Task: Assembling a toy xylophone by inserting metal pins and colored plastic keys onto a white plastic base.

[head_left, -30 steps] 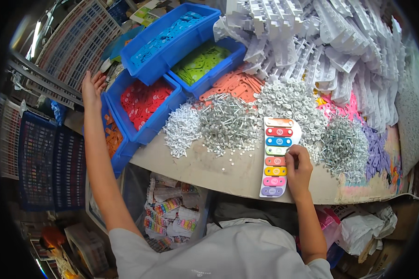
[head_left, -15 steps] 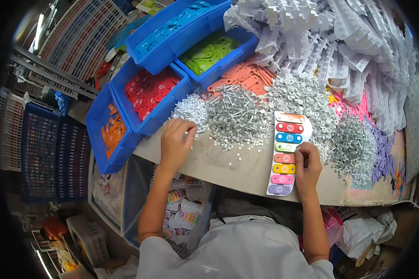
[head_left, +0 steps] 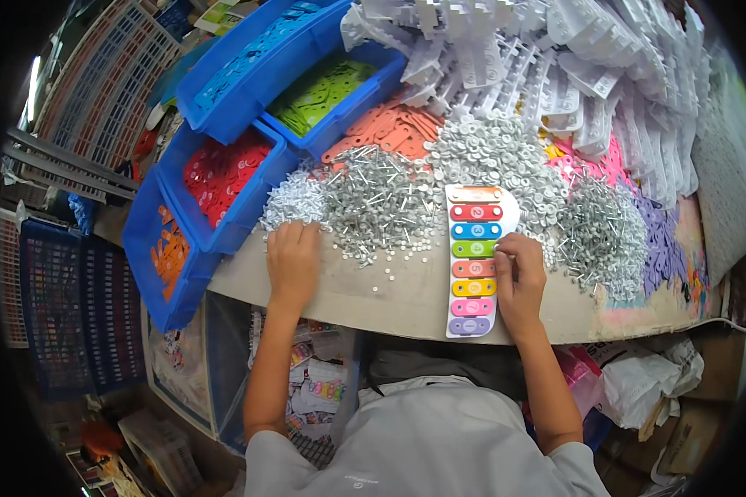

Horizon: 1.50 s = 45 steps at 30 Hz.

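Note:
A toy xylophone [head_left: 472, 269], a white tapering base with a column of coloured bars, lies near the table's front edge. White caps show at the ends of its red and blue bars; lower bars show dark dots there. My right hand [head_left: 520, 277] is closed in a pinch at the right end of the green bar [head_left: 473, 248]; whatever its fingertips hold is hidden. My left hand [head_left: 295, 261] is at the near edge of a heap of small white pieces [head_left: 294, 201], fingers together and bent down, tips hidden. Beside that heap lie metal pins [head_left: 375, 199].
Blue bins [head_left: 286, 157] at the left hold orange, red, green and light blue bars. White xylophone bases [head_left: 588, 83] are stacked at the back right. Round white washers [head_left: 493, 157], more pins [head_left: 597, 232] and purple bars [head_left: 661, 248] lie along the table [head_left: 365, 302].
My left hand has gone from a raised pinch to fingers down at the white pieces. My right hand stays at the green bar. The whole view has shifted, moving the scene leftward.

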Tool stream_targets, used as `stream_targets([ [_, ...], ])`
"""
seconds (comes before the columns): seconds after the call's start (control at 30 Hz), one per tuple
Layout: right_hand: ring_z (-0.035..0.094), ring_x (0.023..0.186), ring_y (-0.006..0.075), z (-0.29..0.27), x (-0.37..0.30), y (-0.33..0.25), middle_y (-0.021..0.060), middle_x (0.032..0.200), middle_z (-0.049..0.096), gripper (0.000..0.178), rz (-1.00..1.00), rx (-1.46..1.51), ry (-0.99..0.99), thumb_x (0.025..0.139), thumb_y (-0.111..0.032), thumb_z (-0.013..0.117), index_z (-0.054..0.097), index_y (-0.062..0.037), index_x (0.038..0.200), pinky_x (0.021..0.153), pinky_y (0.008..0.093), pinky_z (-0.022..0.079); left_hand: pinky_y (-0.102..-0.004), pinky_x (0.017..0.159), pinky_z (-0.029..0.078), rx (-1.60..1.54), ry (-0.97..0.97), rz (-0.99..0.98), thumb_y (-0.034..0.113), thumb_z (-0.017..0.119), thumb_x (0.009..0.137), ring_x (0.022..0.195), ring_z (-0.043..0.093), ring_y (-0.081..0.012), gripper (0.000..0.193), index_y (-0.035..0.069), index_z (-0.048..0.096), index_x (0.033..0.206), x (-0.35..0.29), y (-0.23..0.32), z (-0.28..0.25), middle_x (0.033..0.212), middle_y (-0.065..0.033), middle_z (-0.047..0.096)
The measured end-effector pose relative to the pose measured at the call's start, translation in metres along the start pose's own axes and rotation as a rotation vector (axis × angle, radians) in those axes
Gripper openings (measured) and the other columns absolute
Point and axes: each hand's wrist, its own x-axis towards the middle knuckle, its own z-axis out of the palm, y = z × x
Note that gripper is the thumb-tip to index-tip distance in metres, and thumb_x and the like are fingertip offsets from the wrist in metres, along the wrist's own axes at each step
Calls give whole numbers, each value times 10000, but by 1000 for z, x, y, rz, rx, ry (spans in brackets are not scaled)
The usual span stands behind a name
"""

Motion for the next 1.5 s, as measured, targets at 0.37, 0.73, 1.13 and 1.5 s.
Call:
stream_targets([
  [0.37,571,749,95,-1,-6,6,43,860,614,63,136,71,-34,998,-65,633,634,-3,1011,639,244,451,-428,911,447,-441,209,-382,108,579,1004,1000,600,-332,133,-3,629,1057,-3,-16,-3,1031,-144,641],
  [0.73,561,719,76,1,-6,5,26,843,621,63,150,87,-30,1001,-57,630,631,4,1017,638,235,452,-356,855,456,-242,309,-247,102,539,1039,912,620,-236,189,17,684,1126,5,-20,-12,963,-92,710],
  [1.13,562,716,71,2,-8,6,23,836,621,47,151,70,-24,987,-31,637,627,0,1021,635,235,456,-201,601,415,-1223,-221,-525,88,603,1017,700,547,-68,213,-7,658,1199,10,100,-25,778,-5,628],
  [1.5,580,702,94,1,-5,5,47,830,630,46,122,71,-16,980,-25,632,629,0,1019,634,253,467,-172,471,448,-1924,-637,-618,141,651,1003,672,607,-66,228,-26,686,1154,37,136,14,847,-76,712],
])
